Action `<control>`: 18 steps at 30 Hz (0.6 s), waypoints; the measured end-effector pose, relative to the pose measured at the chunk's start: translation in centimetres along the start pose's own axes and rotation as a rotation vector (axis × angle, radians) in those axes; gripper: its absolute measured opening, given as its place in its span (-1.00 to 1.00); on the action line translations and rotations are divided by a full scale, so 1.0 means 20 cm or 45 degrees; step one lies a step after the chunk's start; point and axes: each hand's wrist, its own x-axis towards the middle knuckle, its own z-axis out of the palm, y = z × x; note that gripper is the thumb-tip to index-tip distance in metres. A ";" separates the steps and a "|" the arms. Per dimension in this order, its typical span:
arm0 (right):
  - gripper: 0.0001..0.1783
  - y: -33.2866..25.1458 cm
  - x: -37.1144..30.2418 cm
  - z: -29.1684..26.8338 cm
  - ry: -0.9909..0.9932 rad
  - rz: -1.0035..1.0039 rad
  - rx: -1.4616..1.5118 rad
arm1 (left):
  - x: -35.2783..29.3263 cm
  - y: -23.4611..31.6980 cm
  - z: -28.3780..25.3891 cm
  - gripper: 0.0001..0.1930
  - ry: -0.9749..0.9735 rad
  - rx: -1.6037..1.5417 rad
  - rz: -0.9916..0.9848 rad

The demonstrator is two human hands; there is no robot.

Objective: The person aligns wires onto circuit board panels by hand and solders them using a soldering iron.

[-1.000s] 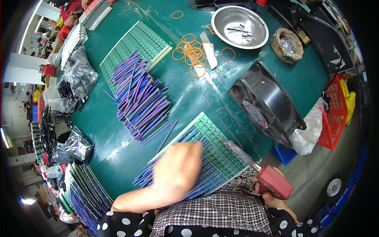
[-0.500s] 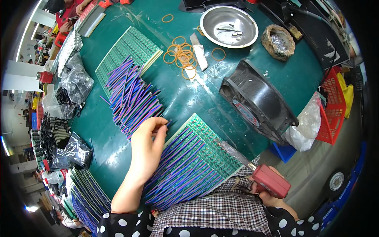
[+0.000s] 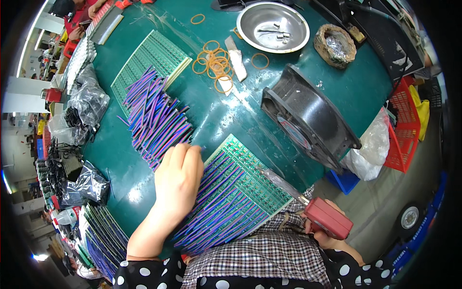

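Note:
My left hand [image 3: 179,178] is closed, its knuckles up and fingertips hidden, between a pile of multicoloured wires [image 3: 161,118] and a green circuit board panel [image 3: 255,176]. Whatever its fingers pinch is out of sight. Many blue, purple and black wires [image 3: 219,204] lie in slanting rows over the panel's near left part. At the right, my right hand [image 3: 332,236] is wrapped round the red handle of a soldering gun [image 3: 328,217]. Its shaft points up and left over the panel, the tip close to the board's surface; contact cannot be told.
More green panels [image 3: 151,53] are stacked under the wire pile's far end. Rubber bands [image 3: 215,60], a metal bowl [image 3: 273,26], a rough round pot [image 3: 335,45] and a black fan [image 3: 310,115] stand beyond. Wired boards [image 3: 103,236] and plastic bags [image 3: 89,98] line the left edge.
My left hand has turned and shifted slightly left; the small dark wire end that showed at its fingertips is now hidden. The right hand keeps its grip on the soldering gun. The whole view has shifted slightly.

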 end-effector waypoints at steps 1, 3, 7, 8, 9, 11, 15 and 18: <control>-0.14 0.01 -0.01 -0.01 -0.009 -0.006 -0.033 | 0.00 0.05 -0.04 -0.82 -0.014 -0.082 0.017; -0.13 0.02 -0.02 -0.01 -0.016 -0.004 -0.068 | -0.05 0.15 -0.04 -0.74 -0.083 -0.318 0.199; -0.15 0.01 -0.01 -0.01 0.032 -0.006 0.021 | -0.14 0.21 0.10 -0.72 -0.011 0.016 0.480; -0.16 0.00 -0.01 -0.02 -0.051 -0.019 -0.055 | -0.14 0.20 0.12 -0.71 0.018 0.119 0.517; -0.16 0.00 -0.01 -0.02 -0.048 -0.015 -0.056 | -0.14 0.21 0.13 -0.71 0.015 0.115 0.519; -0.19 -0.01 -0.01 -0.01 -0.017 0.046 0.067 | -0.14 0.22 0.15 -0.74 0.018 0.146 0.542; -0.21 -0.02 0.01 -0.04 -0.091 0.046 -0.049 | -0.15 0.23 0.15 -0.75 0.028 0.178 0.524; -0.21 0.00 -0.01 -0.02 -0.093 0.113 -0.007 | -0.14 0.23 0.15 -0.76 0.017 0.208 0.528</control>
